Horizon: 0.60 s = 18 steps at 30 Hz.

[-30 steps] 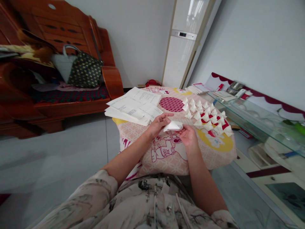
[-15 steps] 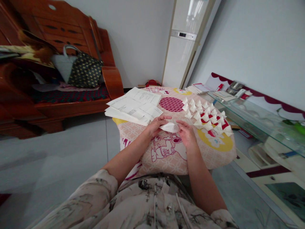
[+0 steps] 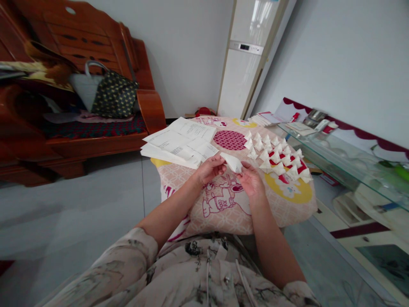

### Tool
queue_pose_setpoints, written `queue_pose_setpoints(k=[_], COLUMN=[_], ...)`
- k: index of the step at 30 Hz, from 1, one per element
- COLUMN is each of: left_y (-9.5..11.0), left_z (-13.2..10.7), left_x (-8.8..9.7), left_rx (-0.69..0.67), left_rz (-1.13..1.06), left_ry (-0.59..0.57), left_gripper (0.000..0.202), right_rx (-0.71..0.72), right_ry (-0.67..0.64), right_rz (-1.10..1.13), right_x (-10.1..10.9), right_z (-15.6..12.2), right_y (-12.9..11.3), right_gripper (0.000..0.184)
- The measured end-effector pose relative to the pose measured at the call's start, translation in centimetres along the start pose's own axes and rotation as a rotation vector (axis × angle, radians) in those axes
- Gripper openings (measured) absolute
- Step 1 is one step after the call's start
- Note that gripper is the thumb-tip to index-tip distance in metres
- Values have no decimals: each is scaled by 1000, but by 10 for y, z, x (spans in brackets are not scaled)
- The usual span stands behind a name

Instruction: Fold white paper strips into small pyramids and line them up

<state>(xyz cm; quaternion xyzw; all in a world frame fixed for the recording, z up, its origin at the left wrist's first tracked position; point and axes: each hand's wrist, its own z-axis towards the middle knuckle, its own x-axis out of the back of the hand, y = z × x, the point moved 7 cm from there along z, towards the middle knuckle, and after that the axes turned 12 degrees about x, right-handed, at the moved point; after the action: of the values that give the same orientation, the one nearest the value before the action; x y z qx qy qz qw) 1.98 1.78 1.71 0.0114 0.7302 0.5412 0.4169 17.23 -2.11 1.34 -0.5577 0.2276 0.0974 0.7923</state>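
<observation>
Both my hands hold a small folded white paper piece [image 3: 232, 162] just above a table covered with a pink cartoon-print cloth [image 3: 223, 213]. My left hand [image 3: 209, 169] pinches its left end with closed fingers. My right hand [image 3: 251, 179] grips its right end from below. Several folded white paper triangles [image 3: 276, 155] stand in rows on the cloth to the right of my hands. A stack of printed white sheets [image 3: 180, 143] lies on the cloth's far left corner.
A wooden bench [image 3: 79, 85] with a dotted bag [image 3: 111, 94] stands at the left. A tall white appliance [image 3: 246, 59] is behind the table. A glass-topped cabinet [image 3: 345, 162] with small items runs along the right wall. Grey floor [image 3: 64, 213] lies left of the table.
The paper piece has been turned and lifted slightly, now tilted with one end up toward my left hand. Both hands stayed in the same spot.
</observation>
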Motion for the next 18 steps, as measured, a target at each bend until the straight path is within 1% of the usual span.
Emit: queue_pose_setpoints(k=[2,5,6,8,10,12,15,18], left_y=[3,10,11,14,16,15,12,11], left_z=[-2,-2,-2,-2,-2,-3,-4,-5], left_x=[-2,-2,-2,-3,-7,-12,-19,-21], left_rx=[-31,-85,-104,-148,-197,-232,-257,-275], left_rz=[51,120,155,244,351,463,609,680], left_ry=[-5,25,37,57,62,49,35,40], left_gripper=[37,40,39,38,37,37,38,37], right_rx=[-10,18,58,183,289,298,214,183], right_ry=[-38,-95,-90,-67,-76,-123,-179,-169], right_rz=[-60,-284,-376,-531,-607,-604,-529,-464], right_x=[-2,-1,1,3,1,-3,-8,-9], right_z=[-2,-2,-1,2,4,5,4,2], right_y=[0,-3,-7,-17,-25,-26,-20,-21], right_gripper=[23,26,25,25,27,34,40,34])
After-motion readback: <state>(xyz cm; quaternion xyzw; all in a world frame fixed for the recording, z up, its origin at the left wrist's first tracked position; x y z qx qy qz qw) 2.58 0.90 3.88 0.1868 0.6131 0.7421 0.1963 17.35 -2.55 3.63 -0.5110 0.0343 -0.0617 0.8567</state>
